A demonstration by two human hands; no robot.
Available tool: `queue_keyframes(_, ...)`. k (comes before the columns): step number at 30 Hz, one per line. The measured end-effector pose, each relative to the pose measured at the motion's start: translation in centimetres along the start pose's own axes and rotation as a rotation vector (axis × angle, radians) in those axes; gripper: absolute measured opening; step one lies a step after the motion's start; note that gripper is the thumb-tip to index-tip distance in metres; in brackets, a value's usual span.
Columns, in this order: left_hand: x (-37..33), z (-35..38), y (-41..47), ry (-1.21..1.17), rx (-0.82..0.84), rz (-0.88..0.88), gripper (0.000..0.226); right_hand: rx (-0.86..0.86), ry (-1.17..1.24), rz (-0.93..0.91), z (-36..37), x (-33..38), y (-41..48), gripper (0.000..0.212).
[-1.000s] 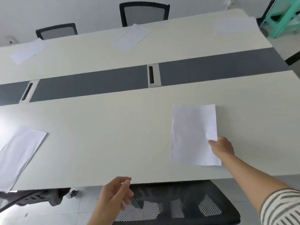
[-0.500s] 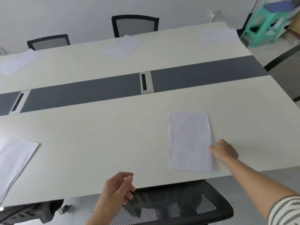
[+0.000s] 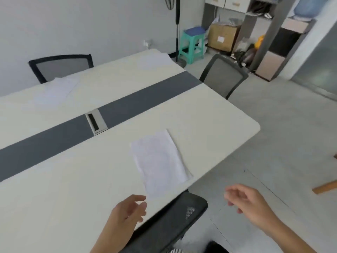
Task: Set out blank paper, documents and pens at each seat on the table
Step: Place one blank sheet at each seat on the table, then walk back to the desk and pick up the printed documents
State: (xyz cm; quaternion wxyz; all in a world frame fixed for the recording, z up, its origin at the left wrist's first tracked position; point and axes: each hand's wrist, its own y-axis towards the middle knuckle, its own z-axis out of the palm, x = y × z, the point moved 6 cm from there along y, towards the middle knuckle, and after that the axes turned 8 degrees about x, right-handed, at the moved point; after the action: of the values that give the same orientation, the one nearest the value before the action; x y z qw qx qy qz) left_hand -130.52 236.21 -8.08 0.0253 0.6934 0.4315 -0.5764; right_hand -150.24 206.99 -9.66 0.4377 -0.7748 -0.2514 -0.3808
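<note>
A white sheet of paper (image 3: 160, 161) lies flat near the front right corner of the long cream table (image 3: 54, 189) with a dark grey centre strip. My left hand (image 3: 127, 214) hovers over the table's front edge just below the sheet, fingers loosely spread and holding nothing. Off the table, over the floor to the right, my right hand (image 3: 249, 203) is relaxed and holds nothing. Two more sheets lie on the far side, one by the left chair (image 3: 56, 90) and one at the far corner (image 3: 155, 60).
A black mesh chair (image 3: 173, 216) stands tucked under the front edge between my hands. More chairs stand at the far side (image 3: 60, 68) and at the table's right end (image 3: 223, 75). A cable hatch (image 3: 95, 121) sits in the strip. A green stool (image 3: 192, 45), boxes and shelving fill the back right.
My right hand has let go of the near sheet and pulled back off the table to the right. The view has swung right, and my left hand has risen over the table edge.
</note>
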Motion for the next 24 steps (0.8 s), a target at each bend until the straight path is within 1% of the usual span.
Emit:
queue_keyframes(7, -7.5, 9.0, 2.8, 0.160, 0.253, 0.117, 0.013, -0.236, 0.246, 0.099, -6.3, -7.5, -9.4, 0.007)
queue_keyframes(10, -10.3, 14.6, 3.5, 0.180, 0.363, 0.130, 0.015, -0.345, 0.308, 0.129, -9.9, -10.5, -13.2, 0.008)
queue_keyframes(16, -15.1, 26.9, 3.8, 0.202, 0.579, 0.184, 0.019, -0.499, 0.374, 0.195, -16.8, -16.6, -20.0, 0.007)
queue_keyframes(18, -16.2, 29.8, 3.8, 0.236, 0.628, 0.188, 0.020, -0.556, 0.403, 0.226, -18.7, -18.5, -21.6, 0.008)
queue_keyframes(21, -17.7, 32.7, 4.6, 0.269, 0.685, 0.172, 0.019, -0.593, 0.452, 0.259, -21.1, -20.6, -22.3, 0.009)
queue_keyframes(24, -19.4, 34.3, 6.9, 0.289, 0.685, 0.156, 0.018, -0.607, 0.477, 0.274, -23.4, -21.7, -21.1, 0.009)
